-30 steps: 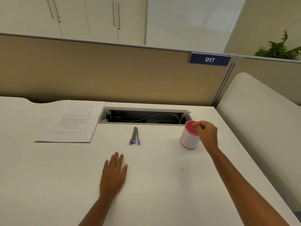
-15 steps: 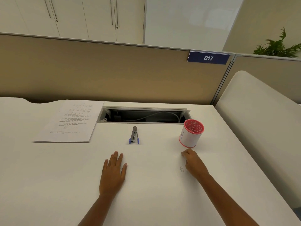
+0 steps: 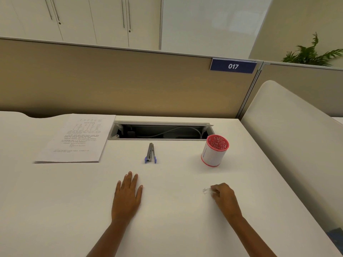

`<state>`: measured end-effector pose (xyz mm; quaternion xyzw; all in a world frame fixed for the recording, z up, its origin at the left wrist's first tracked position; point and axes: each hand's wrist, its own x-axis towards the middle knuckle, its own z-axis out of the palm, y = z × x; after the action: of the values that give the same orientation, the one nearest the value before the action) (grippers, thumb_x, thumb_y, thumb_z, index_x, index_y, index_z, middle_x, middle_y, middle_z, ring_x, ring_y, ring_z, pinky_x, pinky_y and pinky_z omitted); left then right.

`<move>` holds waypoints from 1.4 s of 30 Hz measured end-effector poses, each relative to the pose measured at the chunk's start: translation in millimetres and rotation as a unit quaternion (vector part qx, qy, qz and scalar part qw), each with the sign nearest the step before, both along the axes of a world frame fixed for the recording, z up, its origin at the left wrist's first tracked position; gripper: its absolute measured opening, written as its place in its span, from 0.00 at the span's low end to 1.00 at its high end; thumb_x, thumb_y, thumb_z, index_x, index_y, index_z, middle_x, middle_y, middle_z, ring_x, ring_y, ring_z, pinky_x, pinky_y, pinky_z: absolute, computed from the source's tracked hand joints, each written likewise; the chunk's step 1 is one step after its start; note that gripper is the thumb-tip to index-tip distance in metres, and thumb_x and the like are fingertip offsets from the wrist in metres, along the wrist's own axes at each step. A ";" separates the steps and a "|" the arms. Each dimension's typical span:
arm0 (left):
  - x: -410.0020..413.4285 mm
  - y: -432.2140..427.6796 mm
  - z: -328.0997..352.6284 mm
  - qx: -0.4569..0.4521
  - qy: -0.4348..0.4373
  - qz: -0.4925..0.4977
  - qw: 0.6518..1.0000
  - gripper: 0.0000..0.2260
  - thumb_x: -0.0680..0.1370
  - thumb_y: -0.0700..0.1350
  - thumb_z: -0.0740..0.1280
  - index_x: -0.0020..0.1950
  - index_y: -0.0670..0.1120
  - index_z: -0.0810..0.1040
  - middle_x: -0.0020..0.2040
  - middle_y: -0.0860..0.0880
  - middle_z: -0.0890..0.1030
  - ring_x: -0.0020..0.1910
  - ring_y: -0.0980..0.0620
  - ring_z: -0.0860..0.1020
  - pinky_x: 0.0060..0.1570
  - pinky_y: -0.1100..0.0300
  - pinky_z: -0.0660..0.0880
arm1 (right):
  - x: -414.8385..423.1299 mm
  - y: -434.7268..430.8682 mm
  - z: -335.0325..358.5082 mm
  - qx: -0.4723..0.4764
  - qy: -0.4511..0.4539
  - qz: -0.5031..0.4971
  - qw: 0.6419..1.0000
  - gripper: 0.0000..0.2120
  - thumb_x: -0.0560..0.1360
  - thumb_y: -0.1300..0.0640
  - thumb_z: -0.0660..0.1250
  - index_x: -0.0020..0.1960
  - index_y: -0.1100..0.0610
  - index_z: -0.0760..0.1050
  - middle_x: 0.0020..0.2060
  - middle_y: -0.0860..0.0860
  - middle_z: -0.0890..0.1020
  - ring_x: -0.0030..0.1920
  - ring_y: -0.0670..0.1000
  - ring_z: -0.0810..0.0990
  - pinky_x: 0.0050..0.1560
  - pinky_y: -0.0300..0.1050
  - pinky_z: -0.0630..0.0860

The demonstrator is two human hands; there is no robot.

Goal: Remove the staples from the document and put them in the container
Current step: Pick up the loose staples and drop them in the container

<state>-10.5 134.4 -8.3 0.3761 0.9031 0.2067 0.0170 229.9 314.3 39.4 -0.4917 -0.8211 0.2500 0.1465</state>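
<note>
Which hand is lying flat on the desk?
The left hand, fingers spread flat. The right hand is curled beside the loose staples.

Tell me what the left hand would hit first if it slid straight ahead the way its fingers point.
Probably the staple remover: the left hand lies flat, fingers aimed slightly right of straight ahead, with only bare desk between.

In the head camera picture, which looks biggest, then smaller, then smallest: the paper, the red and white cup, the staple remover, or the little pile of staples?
1. The document, by far the largest.
2. The red and white container.
3. The staple remover, thinner than the container, though almost as long.
4. The loose staples by the right hand, tiny.
</note>
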 end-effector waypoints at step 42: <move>1.4 -0.4 5.8 -0.028 -0.010 0.003 1.000 0.36 0.77 0.59 0.33 0.63 0.43 0.74 0.64 0.42 0.75 0.63 0.44 0.75 0.62 0.48 0.68 | -42.7 59.7 60.9 -0.208 0.279 -0.114 0.931 0.11 0.70 0.70 0.67 0.52 0.73 0.76 0.35 0.54 0.79 0.36 0.52 0.76 0.38 0.35 0.77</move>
<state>-9.0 134.1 -2.5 0.3710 0.9092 0.1854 0.0363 187.2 374.0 100.3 -0.5117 -0.6152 0.5243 0.2912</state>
